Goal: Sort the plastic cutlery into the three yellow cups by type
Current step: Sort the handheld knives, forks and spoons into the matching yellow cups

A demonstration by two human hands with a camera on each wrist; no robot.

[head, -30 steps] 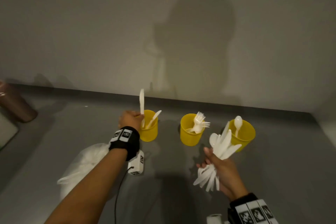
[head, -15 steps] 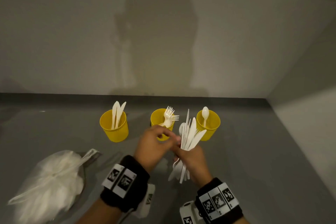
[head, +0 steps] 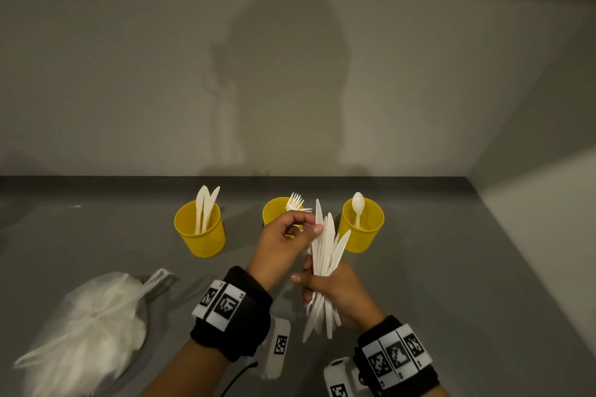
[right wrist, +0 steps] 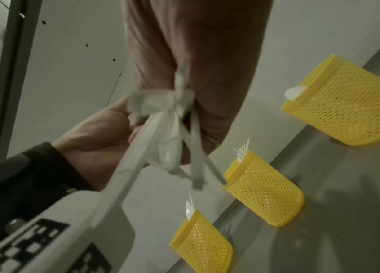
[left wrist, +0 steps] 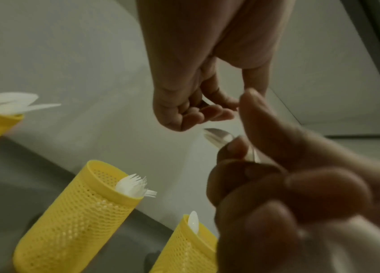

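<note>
- Cutlery of white plastic, a fanned bundle of mostly knife-like blades, stands upright in the right hand, whose fingers wrap its middle; tips splay toward 12 o'clock, handles toward 6.
- Left hand, at 9 o'clock of the bundle, has curled fingers; thumb and forefinger meet at the blades' upper part. Whether they pinch one piece I cannot tell.
- Three yellow perforated plastic cups stand in a row on the grey desk, at 12 o'clock of the hands, well apart from each other.
- Left yellow cup holds white knives leaning upright.
- Middle yellow cup, partly hidden behind the left hand, holds white forks, tines up.
- Right yellow cup holds one white spoon, bowl up; the bundle's tips overlap its left wall in the head view.
- Pale wall runs just behind the cups at 12 o'clock; a side wall closes the desk at 3 o'clock, with bare grey surface between it and the right cup.
- Clear plastic bag of white contents lies at 8 o'clock, near the left forearm.
</note>
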